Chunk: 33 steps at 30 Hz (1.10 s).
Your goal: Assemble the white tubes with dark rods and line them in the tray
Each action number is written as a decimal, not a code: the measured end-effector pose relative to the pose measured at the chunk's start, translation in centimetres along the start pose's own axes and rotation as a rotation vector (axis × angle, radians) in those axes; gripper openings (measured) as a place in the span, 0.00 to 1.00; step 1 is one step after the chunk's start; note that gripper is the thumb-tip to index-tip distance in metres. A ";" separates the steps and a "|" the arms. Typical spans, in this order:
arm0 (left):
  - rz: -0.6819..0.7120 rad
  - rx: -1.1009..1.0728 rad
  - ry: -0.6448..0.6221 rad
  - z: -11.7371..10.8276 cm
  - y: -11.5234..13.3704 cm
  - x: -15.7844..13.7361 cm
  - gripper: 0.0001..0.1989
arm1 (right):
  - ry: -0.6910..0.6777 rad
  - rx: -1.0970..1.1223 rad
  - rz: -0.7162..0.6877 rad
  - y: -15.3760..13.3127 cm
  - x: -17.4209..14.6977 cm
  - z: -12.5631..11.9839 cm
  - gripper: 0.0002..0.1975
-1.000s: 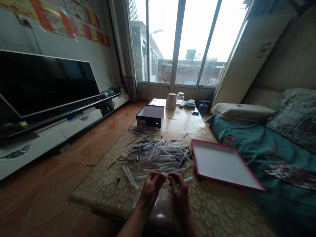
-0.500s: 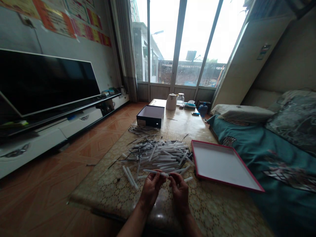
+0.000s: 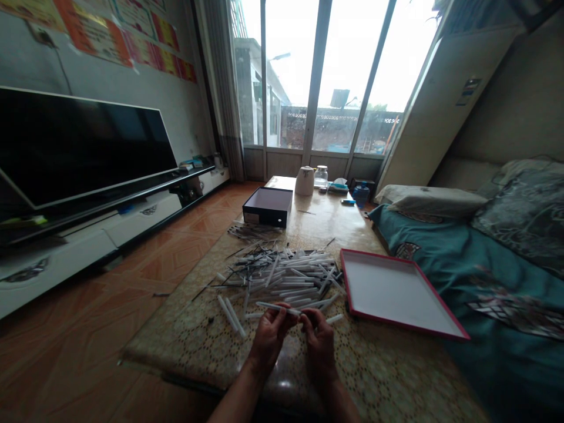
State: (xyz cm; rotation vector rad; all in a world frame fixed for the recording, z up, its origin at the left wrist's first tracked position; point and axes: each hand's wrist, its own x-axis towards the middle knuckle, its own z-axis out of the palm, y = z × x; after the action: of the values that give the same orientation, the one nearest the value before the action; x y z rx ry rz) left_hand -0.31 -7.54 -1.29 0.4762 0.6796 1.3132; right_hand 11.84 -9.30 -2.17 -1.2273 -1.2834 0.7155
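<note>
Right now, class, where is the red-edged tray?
In the head view, the red-edged tray lies right of centre, between the pile of white tubes on its left and the teal cover on its right.

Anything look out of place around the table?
Two things. A thin dark piece lies on the floor, apart from the pile of white tubes on the table. The red-rimmed lid seems to overhang the table's right edge.

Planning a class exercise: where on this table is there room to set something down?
Bare tabletop lies nearer than the red-rimmed tray, right of the right hand, and left of the small dark bit. Crowded: the white stick pile beyond that hand.
</note>
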 end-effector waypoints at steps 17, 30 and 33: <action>0.026 0.022 0.016 -0.5 -0.3 0.3 0.12 | 0.066 -0.396 -0.152 0.6 -0.2 0.6 0.17; 0.020 0.012 0.006 -0.2 -0.2 0.1 0.12 | 0.027 -0.435 -0.133 0.8 -0.4 0.7 0.19; 0.018 0.028 -0.006 -0.2 -0.3 0.2 0.12 | 0.003 -0.430 -0.123 0.7 -0.4 0.7 0.21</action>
State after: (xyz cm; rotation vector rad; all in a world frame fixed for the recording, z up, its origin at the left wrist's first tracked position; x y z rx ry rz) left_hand -0.27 -7.44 -1.69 0.5101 0.6913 1.3205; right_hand 11.27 -9.30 -3.01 -1.4728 -1.5461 0.3559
